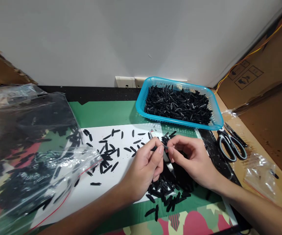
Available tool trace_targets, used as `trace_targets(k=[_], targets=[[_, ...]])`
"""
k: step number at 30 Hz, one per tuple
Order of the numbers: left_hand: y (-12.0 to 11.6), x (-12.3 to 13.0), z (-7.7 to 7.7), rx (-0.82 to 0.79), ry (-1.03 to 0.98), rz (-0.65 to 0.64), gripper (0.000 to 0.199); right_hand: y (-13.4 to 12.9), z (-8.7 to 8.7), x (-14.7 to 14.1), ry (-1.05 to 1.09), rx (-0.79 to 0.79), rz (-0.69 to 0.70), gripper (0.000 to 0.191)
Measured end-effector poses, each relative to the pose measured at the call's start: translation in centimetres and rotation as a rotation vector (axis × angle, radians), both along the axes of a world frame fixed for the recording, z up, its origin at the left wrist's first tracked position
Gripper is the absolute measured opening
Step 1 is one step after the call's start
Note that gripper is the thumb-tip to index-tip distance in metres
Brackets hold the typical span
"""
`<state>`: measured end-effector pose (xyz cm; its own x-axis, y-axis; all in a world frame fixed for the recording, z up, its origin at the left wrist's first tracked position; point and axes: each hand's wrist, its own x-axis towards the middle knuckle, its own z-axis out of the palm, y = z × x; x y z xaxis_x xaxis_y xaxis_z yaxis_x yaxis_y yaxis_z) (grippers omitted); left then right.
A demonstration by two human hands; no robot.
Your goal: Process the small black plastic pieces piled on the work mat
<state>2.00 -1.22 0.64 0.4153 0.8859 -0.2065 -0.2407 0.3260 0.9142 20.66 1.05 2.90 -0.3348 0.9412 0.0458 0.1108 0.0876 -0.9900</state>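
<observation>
My left hand [148, 164] and my right hand [192, 158] meet above a heap of slim black slivers [164, 186]. Between the fingertips of both hands is a small black sliver [164, 146], pinched from each side. A narrow whitish tool with a metal-looking end [170, 168] runs under and behind my left fingers; its kind is unclear, and I cannot tell whether that hand grips it. More loose black slivers [109, 152] lie scattered on a white sheet [121, 178], left of my hands.
Behind my hands stands a blue plastic basket [141, 109] filled with black slivers. A clear zip bag [33, 182] of slivers covers the left side. Scissors [230, 147] and a small bag [259, 176] lie at right. Cardboard [268, 85] borders the right, a wall [94, 42] the back.
</observation>
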Motion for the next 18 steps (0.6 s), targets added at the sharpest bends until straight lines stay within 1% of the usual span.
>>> trace_targets(k=[5, 10, 18], targets=[[-0.05, -0.02, -0.03, 0.005, 0.008, 0.011, 0.033, 0.14, -0.07, 0.04, 0.004, 0.009, -0.016, 0.028], [0.04, 0.09, 0.16, -0.001, 0.006, 0.000, 0.030, 0.04, 0.03, 0.03, 0.008, -0.003, 0.011, 0.033], [0.01, -0.11, 0.18, -0.004, 0.023, -0.007, 0.035, 0.26, -0.16, 0.16, 0.041, -0.015, -0.012, 0.025]])
